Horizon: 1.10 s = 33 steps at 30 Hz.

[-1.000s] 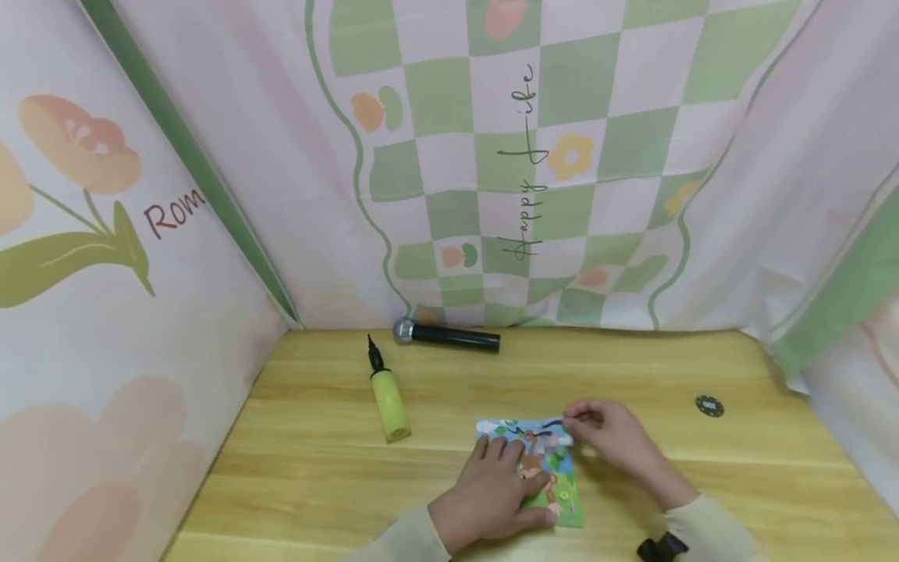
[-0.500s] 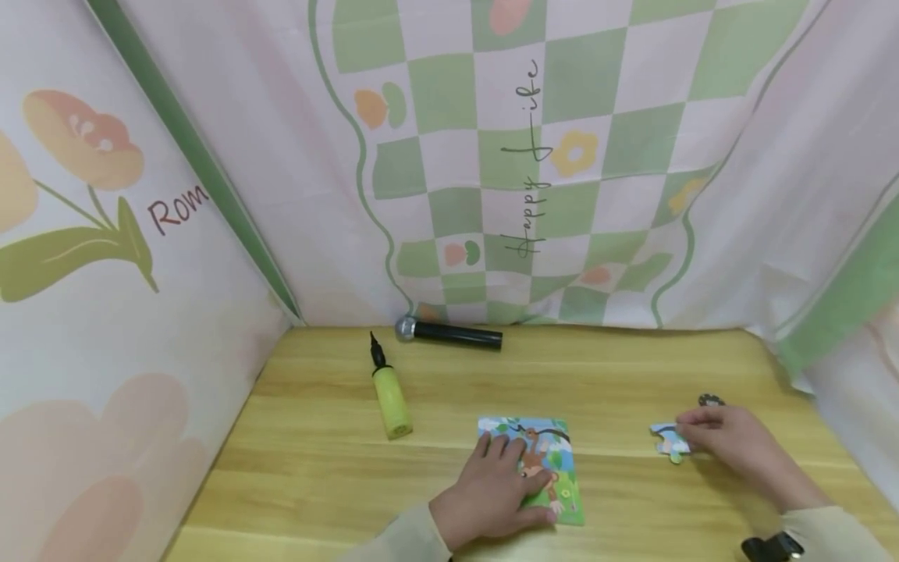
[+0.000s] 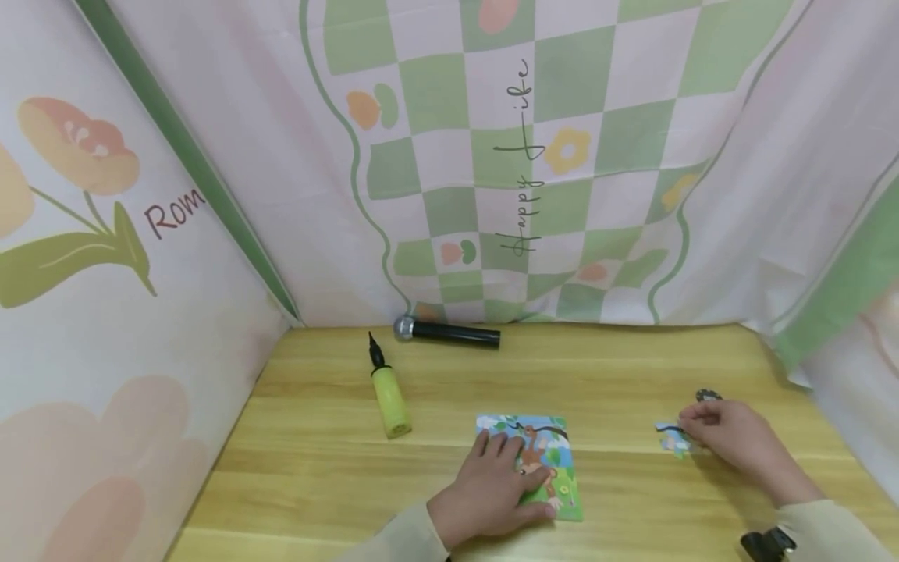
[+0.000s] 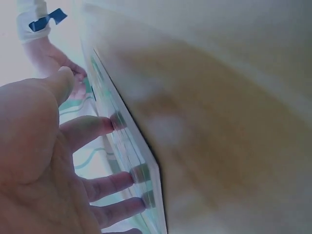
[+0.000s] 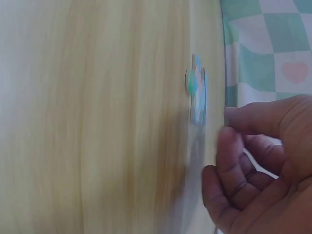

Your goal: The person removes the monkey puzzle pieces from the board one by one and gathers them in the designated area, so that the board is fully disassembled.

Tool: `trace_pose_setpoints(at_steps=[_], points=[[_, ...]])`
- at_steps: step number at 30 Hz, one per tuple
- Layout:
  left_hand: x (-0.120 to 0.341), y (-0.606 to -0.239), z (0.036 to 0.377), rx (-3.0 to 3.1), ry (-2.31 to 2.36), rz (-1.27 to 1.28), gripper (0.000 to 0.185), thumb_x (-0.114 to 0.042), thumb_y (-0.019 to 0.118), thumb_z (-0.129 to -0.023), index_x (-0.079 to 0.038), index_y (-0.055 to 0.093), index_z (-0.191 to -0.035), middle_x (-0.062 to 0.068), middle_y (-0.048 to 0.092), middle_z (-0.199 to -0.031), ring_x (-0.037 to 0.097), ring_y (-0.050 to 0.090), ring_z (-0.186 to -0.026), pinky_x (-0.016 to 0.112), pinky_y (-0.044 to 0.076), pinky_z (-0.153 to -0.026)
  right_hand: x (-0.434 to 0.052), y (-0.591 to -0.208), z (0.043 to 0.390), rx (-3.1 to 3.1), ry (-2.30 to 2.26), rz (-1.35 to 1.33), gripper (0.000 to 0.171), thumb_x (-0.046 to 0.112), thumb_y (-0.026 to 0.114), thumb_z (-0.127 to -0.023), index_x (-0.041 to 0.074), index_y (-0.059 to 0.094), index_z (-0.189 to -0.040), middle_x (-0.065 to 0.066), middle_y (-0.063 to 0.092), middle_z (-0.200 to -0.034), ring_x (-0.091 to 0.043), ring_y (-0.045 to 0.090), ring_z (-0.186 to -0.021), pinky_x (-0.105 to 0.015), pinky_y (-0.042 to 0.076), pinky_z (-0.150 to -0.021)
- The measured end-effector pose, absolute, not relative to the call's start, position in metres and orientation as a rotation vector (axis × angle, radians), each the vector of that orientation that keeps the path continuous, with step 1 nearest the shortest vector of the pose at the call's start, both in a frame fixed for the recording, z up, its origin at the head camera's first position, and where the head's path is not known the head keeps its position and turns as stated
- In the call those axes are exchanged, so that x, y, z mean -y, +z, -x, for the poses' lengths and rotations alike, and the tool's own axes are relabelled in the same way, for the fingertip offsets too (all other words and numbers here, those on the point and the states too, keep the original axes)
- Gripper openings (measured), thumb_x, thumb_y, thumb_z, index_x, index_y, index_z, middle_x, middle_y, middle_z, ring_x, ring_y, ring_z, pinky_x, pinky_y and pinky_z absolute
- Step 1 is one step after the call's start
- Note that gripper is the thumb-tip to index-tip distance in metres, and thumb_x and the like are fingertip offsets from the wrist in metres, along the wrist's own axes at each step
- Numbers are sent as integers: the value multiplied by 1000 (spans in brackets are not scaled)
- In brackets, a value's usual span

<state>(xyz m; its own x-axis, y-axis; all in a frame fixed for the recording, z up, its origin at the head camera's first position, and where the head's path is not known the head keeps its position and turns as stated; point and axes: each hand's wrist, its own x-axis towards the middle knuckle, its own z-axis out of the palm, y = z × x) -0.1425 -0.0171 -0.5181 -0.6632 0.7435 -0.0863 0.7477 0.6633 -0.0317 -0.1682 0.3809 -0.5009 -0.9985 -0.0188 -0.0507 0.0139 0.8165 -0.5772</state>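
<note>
Two hands work on one wooden table (image 3: 632,367), walled round by a flowered cloth (image 3: 562,156). Take the puzzle (image 3: 544,445), a small picture board near the table's front edge, as the landmark.

The left hand (image 3: 492,492) lies flat on the puzzle's near left part, fingers (image 4: 105,126) straight and spread, tips pressing the surface; judging by that, it steadies the board so it cannot slide.

Well to the right of the puzzle, the right hand (image 3: 723,437) rests on the table with its fingers curled. A loose piece (image 3: 673,437) lies on the wood at the fingertips. From the head view the hand seems to touch it, but the wrist view shows the piece (image 5: 197,95) just clear of the fingers (image 5: 234,146), so whether it is pinched I cannot tell.

Behind the puzzle to the left lies a yellow pump (image 3: 389,394), and behind that, by the cloth, a black microphone (image 3: 449,332). A small dark disc (image 3: 708,396) peeps out just behind the right hand.
</note>
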Motion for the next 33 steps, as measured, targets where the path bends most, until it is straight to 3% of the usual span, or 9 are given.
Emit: trace_pose_setpoints(at_steps=[7,14,19,25,33], points=[[27,-526,136,-2780,-20,-1174,72,-78,12,-94,-46,26,-157,15,23,-162,39,20,-148,59,20,-117,-325,-489,176,-2921,-1057,167,36,32,61,-104,-1,70,-116,-6,72,-101,-21,65,-88,-40,55,-72],[33,-522,136,-2758,-12,-1093,76,-82,13,-91,-48,19,-159,16,25,-161,42,22,-147,68,27,-110,-254,-487,189,-2836,-1099,422,22,26,68,-99,7,74,-108,4,69,-95,-13,63,-85,-34,54,-76],[32,-522,138,-2759,-23,-1101,78,-84,15,-89,-48,17,-158,16,26,-160,42,23,-146,67,27,-110,-217,-499,194,-2787,-1016,645,15,21,70,-97,10,76,-106,9,68,-92,-8,62,-82,-32,54,-72],[33,-521,139,-2777,-64,-1136,77,-83,17,-89,-49,18,-158,15,28,-157,39,26,-145,65,28,-110,-196,-509,193,-2866,-895,835,14,18,74,-94,8,77,-104,6,64,-91,-7,60,-80,-32,54,-69],[36,-519,140,-2771,-28,-1140,78,-82,18,-91,-45,17,-160,15,30,-155,39,26,-144,65,27,-111,-190,-511,190,-2910,-796,785,19,20,74,-94,8,77,-109,4,62,-95,-9,59,-81,-32,53,-69]])
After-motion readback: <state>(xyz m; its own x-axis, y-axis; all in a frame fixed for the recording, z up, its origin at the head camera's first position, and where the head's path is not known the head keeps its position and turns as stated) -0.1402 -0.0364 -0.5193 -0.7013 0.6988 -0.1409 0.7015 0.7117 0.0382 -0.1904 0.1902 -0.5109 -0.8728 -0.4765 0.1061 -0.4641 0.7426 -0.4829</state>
